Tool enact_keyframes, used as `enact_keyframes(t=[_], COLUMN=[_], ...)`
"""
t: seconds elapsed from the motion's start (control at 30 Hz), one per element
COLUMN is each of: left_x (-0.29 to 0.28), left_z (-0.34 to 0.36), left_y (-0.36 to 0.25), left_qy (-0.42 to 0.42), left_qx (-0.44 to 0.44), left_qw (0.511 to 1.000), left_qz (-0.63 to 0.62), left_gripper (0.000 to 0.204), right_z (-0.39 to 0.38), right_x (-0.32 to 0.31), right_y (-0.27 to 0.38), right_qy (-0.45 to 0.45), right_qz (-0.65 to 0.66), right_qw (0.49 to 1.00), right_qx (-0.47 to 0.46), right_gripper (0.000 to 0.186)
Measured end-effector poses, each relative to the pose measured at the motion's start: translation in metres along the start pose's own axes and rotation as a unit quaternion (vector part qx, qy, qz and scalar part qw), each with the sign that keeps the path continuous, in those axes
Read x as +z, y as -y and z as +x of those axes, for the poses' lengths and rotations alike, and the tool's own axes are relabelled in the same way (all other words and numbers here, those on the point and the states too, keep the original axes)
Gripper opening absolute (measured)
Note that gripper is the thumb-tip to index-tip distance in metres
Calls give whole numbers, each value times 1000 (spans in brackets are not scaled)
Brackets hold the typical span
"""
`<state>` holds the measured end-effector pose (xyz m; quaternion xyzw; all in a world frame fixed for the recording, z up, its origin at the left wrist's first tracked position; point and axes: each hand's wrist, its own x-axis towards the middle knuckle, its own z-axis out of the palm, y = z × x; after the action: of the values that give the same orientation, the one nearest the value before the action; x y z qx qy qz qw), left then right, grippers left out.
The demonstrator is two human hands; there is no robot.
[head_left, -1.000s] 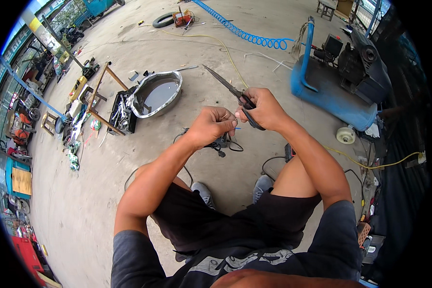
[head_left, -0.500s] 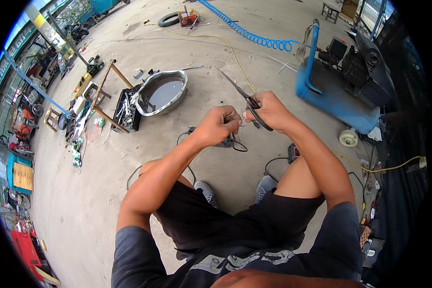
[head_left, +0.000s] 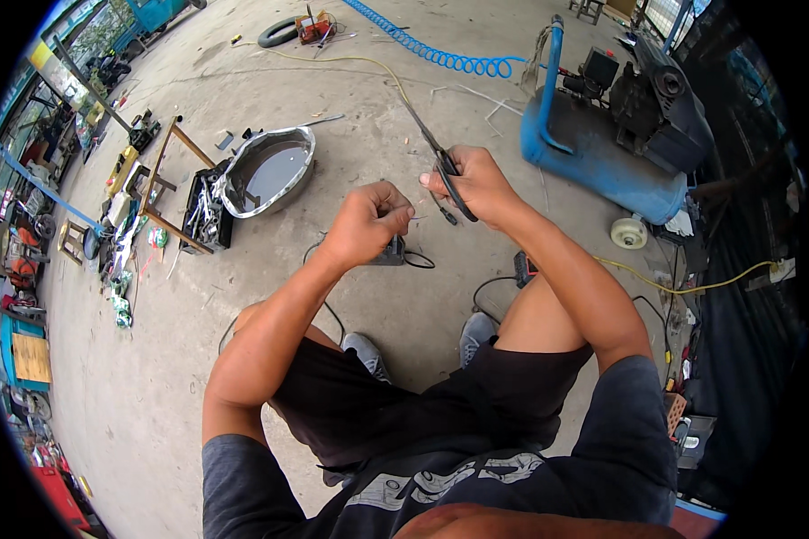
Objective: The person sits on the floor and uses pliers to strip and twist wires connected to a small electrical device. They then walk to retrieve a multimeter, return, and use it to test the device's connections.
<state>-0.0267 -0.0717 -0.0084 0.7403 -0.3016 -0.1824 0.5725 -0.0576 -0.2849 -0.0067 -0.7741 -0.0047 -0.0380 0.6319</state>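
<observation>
Farther from the left hand [head_left: 364, 220] than before, the right hand [head_left: 481, 187] grips black scissors [head_left: 439, 151]; I can't tell if the left's closed pinch holds anything.

Scissors [head_left: 444, 164]: in the right hand [head_left: 479, 186]. On the floor [head_left: 153, 386]: basin [head_left: 292, 190], ahead-left of the left hand [head_left: 366, 220]; crate [head_left: 224, 237], beside basin, left; compressor [head_left: 602, 171], right; wheel [head_left: 628, 234], compressor's near side; tyre [head_left: 279, 33], far ahead.

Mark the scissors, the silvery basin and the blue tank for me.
Scissors [head_left: 443, 160]: head view, near the pivot.
Silvery basin [head_left: 291, 190]: head view, on its near right wall.
Blue tank [head_left: 602, 175]: head view, middle of its curved side.
</observation>
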Motion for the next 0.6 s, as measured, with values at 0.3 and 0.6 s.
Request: enact_keyframes(t=[0.3,0.6], left_x=[-2,-6], left_z=[0,0], left_y=[-7,6], left_qy=[-10,-2], left_qx=[-28,1], left_qw=[999,999], left_qz=[-42,35], left_gripper=[9,11], right_z=[-13,-12], right_x=[3,10], right_y=[15,10], right_qy=[14,4], right_qz=[-166,-158], right_qw=[954,971], right_qx=[-247,-180], right_gripper=[29,28])
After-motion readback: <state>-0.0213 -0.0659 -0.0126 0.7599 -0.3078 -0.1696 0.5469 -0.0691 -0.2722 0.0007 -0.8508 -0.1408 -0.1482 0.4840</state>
